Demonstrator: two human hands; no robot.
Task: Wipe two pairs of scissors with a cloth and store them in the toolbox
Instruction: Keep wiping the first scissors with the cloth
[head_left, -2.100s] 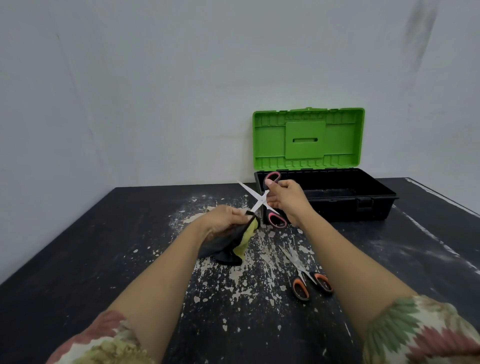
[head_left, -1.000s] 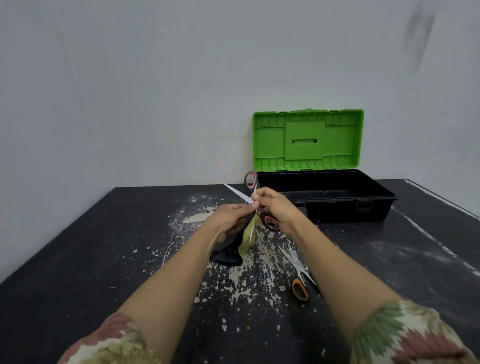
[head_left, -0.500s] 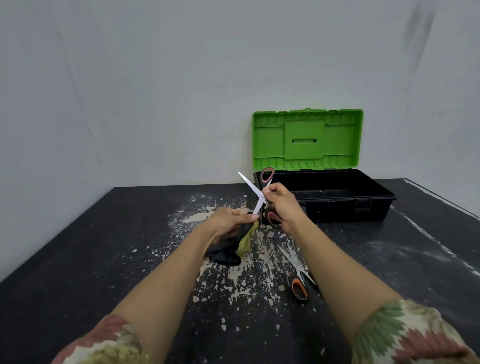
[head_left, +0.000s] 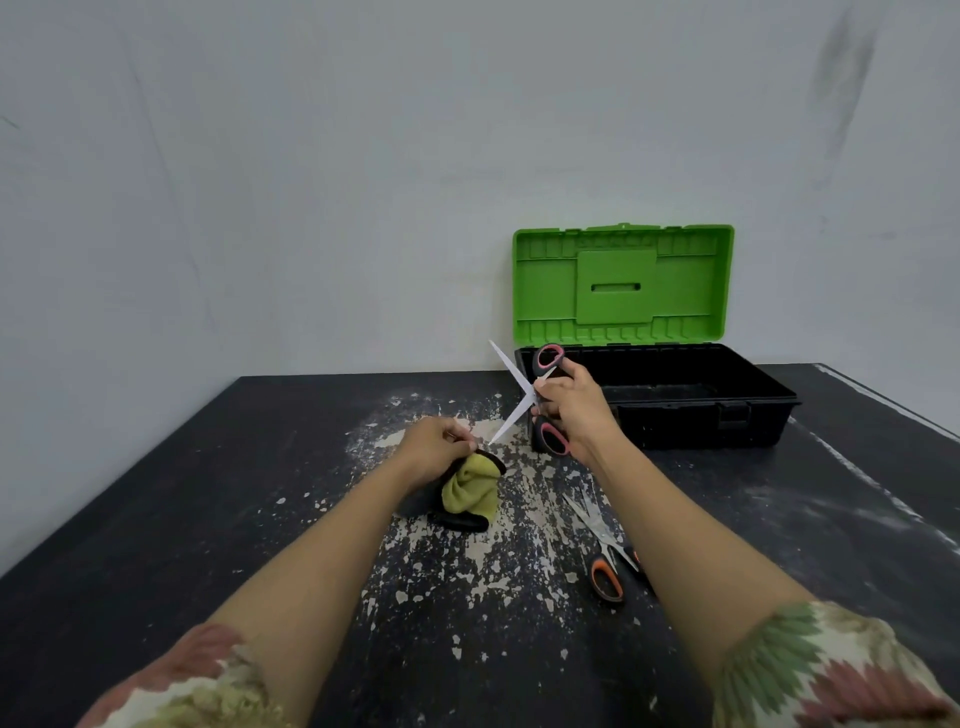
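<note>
so the toolbox (head_left: 660, 400) sits just behind the right hand (head_left: 569, 410), green lid up, and as far as i can see the black tub has nothing in it; looks like we're mid-wipe on the first pair; right hand grips the pink-handled scissors (head_left: 524, 397) with blades spread wide; left hand (head_left: 434, 449) is curled round the cloth (head_left: 470, 491) right under the lower blade tip; next move probably needs the cloth back on that blade; orange-handled scissors (head_left: 602, 551) lie untouched beside the right forearm
</note>
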